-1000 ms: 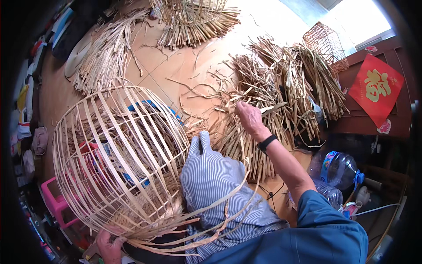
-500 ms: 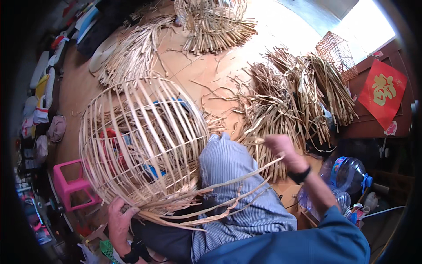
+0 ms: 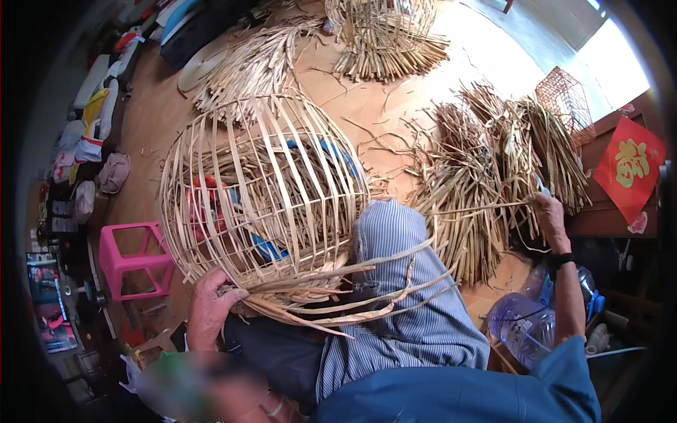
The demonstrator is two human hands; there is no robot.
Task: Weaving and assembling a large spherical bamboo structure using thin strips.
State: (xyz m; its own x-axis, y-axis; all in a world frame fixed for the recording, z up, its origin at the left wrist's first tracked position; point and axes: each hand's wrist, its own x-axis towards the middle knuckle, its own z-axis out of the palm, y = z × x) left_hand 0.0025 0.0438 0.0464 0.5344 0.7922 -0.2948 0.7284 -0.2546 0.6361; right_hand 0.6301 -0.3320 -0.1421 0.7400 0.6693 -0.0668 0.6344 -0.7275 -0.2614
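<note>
Your L hand (image 3: pixel 211 303), 8 o'clock, thumb opposed to fingers, pinched the lower edge of the basket (image 3: pixel 285 190), approx. 9–10 o'clock: round, openwork, flat pale slats. Thin dry strip (image 3: pixel 479 209) ran straight over stalks (image 3: pixel 458 225); R hand (image 3: pixel 548 211) had swung out to 3 o'clock, fingers closed, apparently pinching it, so strip was drawn out sideways.

**Upper-Limb Configuration: Wide Separation**

Left hand (image 3: pixel 211 299): positioned low, left of centre. Fingers bent in a grip; thumb (image 3: pixel 233 295) extended toward the right. Left wrist (image 3: pixel 203 337) below the hand; the forearm beneath is partly obscured by blur.

Right hand (image 3: pixel 550 217): positioned higher, well apart from the left, far to the right. Fingers folded inward, closed. Right forearm (image 3: pixel 568 299): bare, nearly upright, reaching outward.
</note>
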